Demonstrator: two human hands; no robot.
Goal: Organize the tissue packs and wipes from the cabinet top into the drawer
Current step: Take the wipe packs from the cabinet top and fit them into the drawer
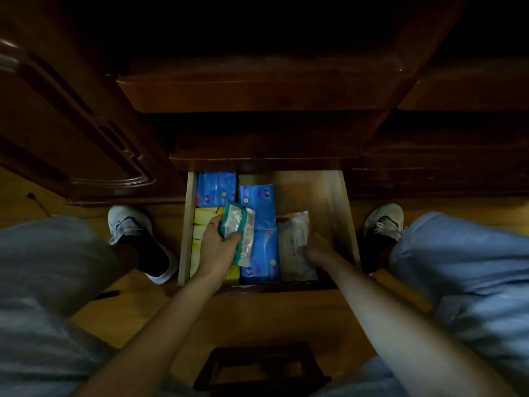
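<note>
An open wooden drawer (333,202) sits low between my legs. Inside lie a blue tissue pack (216,189) at the back left, a yellow pack (201,224) in front of it, and two blue packs in the middle, one further back (257,204) and one nearer (262,259). My left hand (216,247) holds a teal and clear wipes pack (237,227) tilted over the left and middle packs. My right hand (316,249) grips a white wipes pack (294,242) lying in the drawer's right part.
Dark wooden cabinet fronts (86,133) rise behind and to both sides of the drawer. My knees in light trousers and my two shoes (128,224) flank the drawer on the wooden floor. A dark wooden stool (260,368) stands below, between my arms.
</note>
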